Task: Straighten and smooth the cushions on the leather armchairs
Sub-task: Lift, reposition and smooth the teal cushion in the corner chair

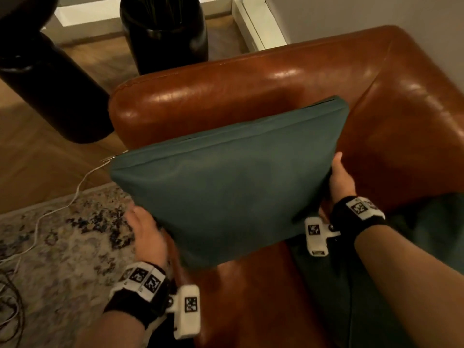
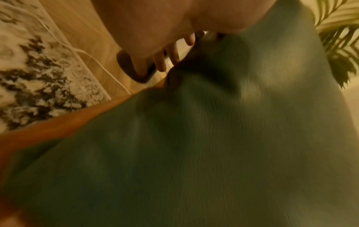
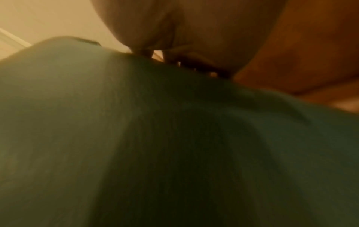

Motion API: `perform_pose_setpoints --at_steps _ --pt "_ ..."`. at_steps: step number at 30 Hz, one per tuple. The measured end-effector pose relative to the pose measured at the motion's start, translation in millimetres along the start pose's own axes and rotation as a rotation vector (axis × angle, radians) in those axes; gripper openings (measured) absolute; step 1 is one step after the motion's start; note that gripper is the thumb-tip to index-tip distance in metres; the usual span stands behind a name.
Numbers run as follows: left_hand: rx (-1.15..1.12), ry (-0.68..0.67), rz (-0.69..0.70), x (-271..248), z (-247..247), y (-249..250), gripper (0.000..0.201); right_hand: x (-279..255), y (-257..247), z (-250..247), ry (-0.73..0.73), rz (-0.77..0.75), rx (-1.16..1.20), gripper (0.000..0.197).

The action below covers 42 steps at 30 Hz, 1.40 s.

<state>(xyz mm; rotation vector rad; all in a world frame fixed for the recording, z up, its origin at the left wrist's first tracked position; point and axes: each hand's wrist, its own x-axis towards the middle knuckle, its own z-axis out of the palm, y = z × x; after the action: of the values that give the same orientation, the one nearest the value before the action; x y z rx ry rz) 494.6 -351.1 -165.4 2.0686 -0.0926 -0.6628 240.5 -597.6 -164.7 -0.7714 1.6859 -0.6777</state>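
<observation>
I hold a flat teal cushion (image 1: 226, 182) tilted in the air over the brown leather armchair (image 1: 276, 79), its zipped edge facing the chair's back. My left hand (image 1: 145, 229) grips the cushion's lower left edge. My right hand (image 1: 340, 177) grips its right edge, thumb on top. In the left wrist view the cushion (image 2: 213, 138) fills the frame and my fingers (image 2: 161, 61) reach behind its edge. The right wrist view is blurred: the cushion (image 3: 136, 138) lies under my palm (image 3: 174, 30).
Two tall black vases (image 1: 165, 33) (image 1: 50, 91) stand on the wood floor behind and left of the chair. A patterned rug (image 1: 62, 234) with a white cable (image 1: 75, 194) lies to the left. More dark green fabric (image 1: 414, 234) lies on the seat at the right.
</observation>
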Motion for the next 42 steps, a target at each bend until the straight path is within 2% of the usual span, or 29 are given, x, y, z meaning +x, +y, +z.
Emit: perform_pose_setpoints --at_steps 1,3,5,7,8,10,12,14,16,18,20,21,25,27,28,29,30,31,32,33,34,35,36,38,39,42 --pt "0.02 -0.016 -0.036 -4 5 -5 0.055 1 7 -2 -0.005 -0.024 -0.049 0.073" --pt "-0.006 0.028 -0.056 2 15 -5 0.054 -1 12 1 0.042 -0.226 -0.188 0.053" --pt "-0.066 0.121 -0.038 15 23 -1 0.05 -3 10 4 0.147 -0.379 -0.211 0.047" --pt "-0.109 0.173 -0.025 21 27 1 0.049 -4 5 8 0.184 -0.446 -0.208 0.046" --pt "-0.144 0.187 -0.014 22 27 0 0.049 -5 1 9 0.17 -0.441 -0.194 0.043" --pt "-0.182 0.156 -0.031 9 26 0 0.047 -4 1 2 0.105 -0.302 -0.118 0.037" --pt "-0.207 0.113 -0.141 -11 22 -10 0.047 -2 13 -10 0.029 -0.053 0.051 0.038" --pt "-0.19 0.047 -0.238 -25 23 -35 0.041 -2 37 -21 -0.051 0.087 0.155 0.032" --pt "-0.08 -0.049 -0.249 -27 32 -60 0.042 -4 60 -25 -0.101 0.065 0.008 0.036" --pt "-0.057 0.015 -0.217 -15 40 -70 0.033 -9 65 -20 0.004 -0.002 -0.108 0.034" --pt "-0.02 0.122 -0.152 -2 44 -66 0.008 -9 59 -15 0.147 -0.076 -0.079 0.029" --pt "0.01 0.156 -0.128 7 45 -64 0.003 -9 52 -13 0.186 -0.094 -0.062 0.028" --pt "0.071 0.183 -0.154 17 41 -67 0.016 -6 40 -13 0.227 -0.104 -0.104 0.024" --pt "0.051 0.204 -0.084 9 23 -59 0.021 -17 35 -18 0.28 -0.26 -0.19 0.022" --pt "0.088 0.252 0.016 3 10 -54 0.026 -29 31 -21 0.319 -0.407 -0.24 0.024" --pt "0.163 0.297 0.159 -4 -1 -47 0.033 -46 29 -22 0.326 -0.606 -0.271 0.026" --pt "0.266 0.314 0.343 -14 -11 -38 0.04 -68 28 -18 0.268 -0.859 -0.313 0.03" --pt "0.354 0.3 0.551 -25 -17 -23 0.045 -95 30 -9 0.127 -1.133 -0.394 0.033" --pt "0.424 0.249 0.737 -35 -16 -6 0.047 -120 35 5 -0.078 -1.364 -0.53 0.037" --pt "0.482 0.182 0.874 -40 -12 13 0.048 -141 43 22 -0.292 -1.539 -0.72 0.042" --pt "0.544 0.118 0.942 -39 -4 34 0.049 -153 52 39 -0.466 -1.655 -0.934 0.047" --pt "0.614 0.064 0.962 -32 6 51 0.05 -155 60 55 -0.552 -1.746 -1.128 0.05" --pt "0.703 0.035 0.965 -20 13 64 0.051 -146 59 66 -0.585 -1.809 -1.271 0.052" --pt "0.9 -0.011 0.969 8 17 80 0.055 -110 37 76 -0.527 -1.856 -1.443 0.058" --pt "0.971 -0.027 0.975 19 16 82 0.056 -91 18 74 -0.451 -1.816 -1.482 0.063" --pt "1.036 -0.054 0.979 25 13 80 0.06 -47 -40 54 -0.193 -1.511 -1.456 0.069"
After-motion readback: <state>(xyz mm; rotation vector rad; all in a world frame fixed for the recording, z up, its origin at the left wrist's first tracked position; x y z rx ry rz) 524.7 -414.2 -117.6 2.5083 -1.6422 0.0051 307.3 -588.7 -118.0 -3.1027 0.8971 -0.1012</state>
